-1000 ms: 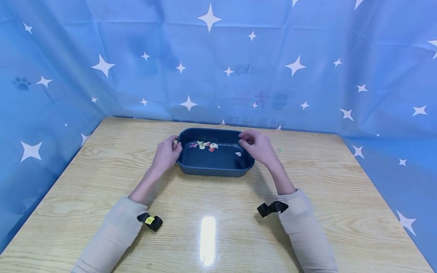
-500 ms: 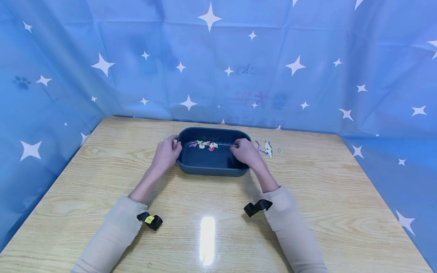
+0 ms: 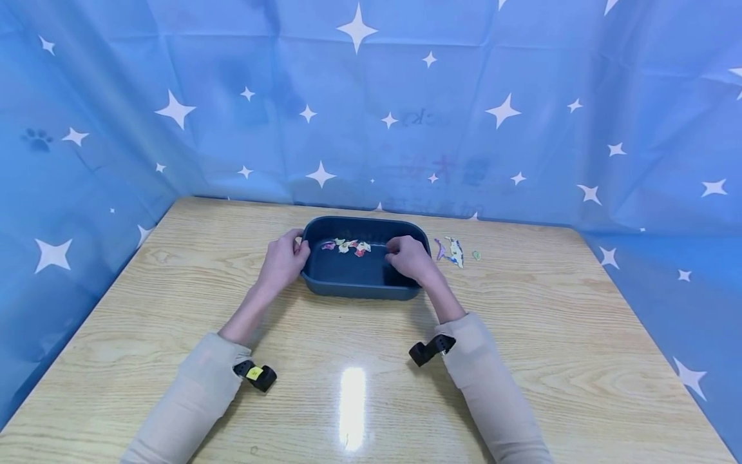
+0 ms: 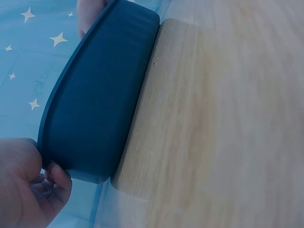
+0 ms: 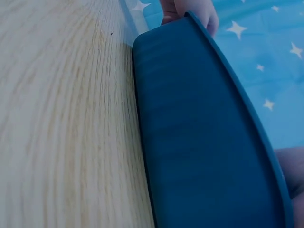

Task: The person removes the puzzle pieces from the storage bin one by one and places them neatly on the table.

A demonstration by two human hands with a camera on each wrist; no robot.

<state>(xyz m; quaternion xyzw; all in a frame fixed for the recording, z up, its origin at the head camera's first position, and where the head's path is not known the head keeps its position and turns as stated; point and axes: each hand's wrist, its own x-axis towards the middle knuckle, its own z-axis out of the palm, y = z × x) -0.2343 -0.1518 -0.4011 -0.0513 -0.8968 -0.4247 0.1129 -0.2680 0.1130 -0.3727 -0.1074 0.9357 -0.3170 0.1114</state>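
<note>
A dark blue oblong basin (image 3: 359, 291) stands on the wooden table. My left hand (image 3: 284, 259) grips its left rim, and in the left wrist view the thumb and fingers (image 4: 59, 178) pinch that edge. Inside the basin, toward its left and middle, lie several small coloured scraps (image 3: 344, 246) in white, red and purple. My right hand (image 3: 410, 258) reaches over the right rim into the basin, its fingers bent downward. What its fingertips touch or hold is hidden in every view; the basin wall blocks the right wrist view.
Right of the basin, a white and blue scrap (image 3: 455, 252), a purple scrap (image 3: 440, 249) and a small green scrap (image 3: 476, 255) lie on the table (image 3: 556, 335). A blue curtain with white stars (image 3: 261, 142) hangs behind the table.
My right hand has moved left and down from the basin's right rim into it, uncovering the scraps on the table. The pale scrap inside the basin's right part is out of sight. The left hand stays.
</note>
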